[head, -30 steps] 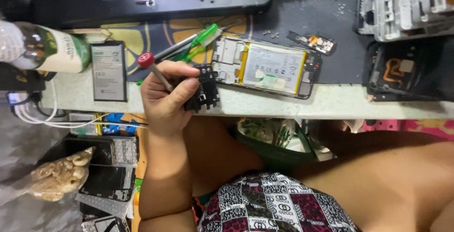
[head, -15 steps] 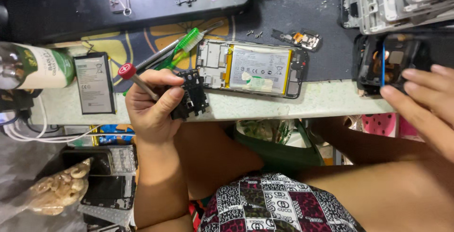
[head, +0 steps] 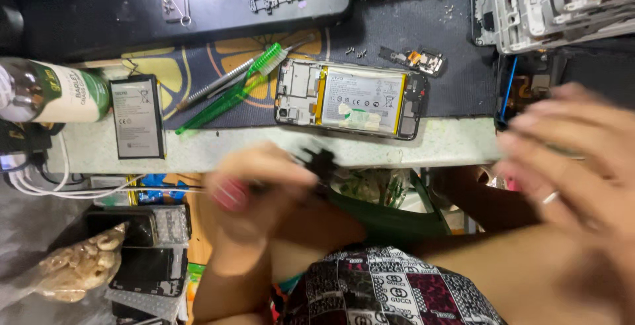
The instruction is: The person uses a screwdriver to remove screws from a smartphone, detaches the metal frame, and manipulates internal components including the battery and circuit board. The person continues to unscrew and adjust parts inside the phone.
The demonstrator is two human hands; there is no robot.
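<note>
Right hand (head: 569,166): right side of the frame, blurred. Your fingers are spread and extended toward the left, over the table edge and a dark opened device; a ring shows on one finger. They hold nothing that can be made out.

Left hand (head: 258,189): lower centre-left, blurred, below the table edge. Your fingers are curled closed around a red-capped tool (head: 230,194) and pinch a small black part (head: 322,165), which sticks out to the right of the knuckles, just below the table edge and below the opened phone. The exact grip on the part cannot be told through the blur.

Work table (head: 450,146): pale edge runs across the middle of the frame; a dark mat with an orange pattern covers it behind.

Stack of pale phone frames (head: 555,7): upper right corner.

Opened phone (head: 350,98): centre of the frame, on the mat, back off, battery showing.

Bottle (head: 53,92): left edge, lying on its side, green and white label.

Loose battery (head: 137,116): flat, just right of the bottle, near the table edge.

Bag of pale nuts (head: 73,269): lower left, below the table.

Green brush (head: 235,90): lying diagonally between loose battery and opened phone, beside a thin metal tool.

Small circuit piece (head: 420,60): on the mat, above the phone's right end.
</note>
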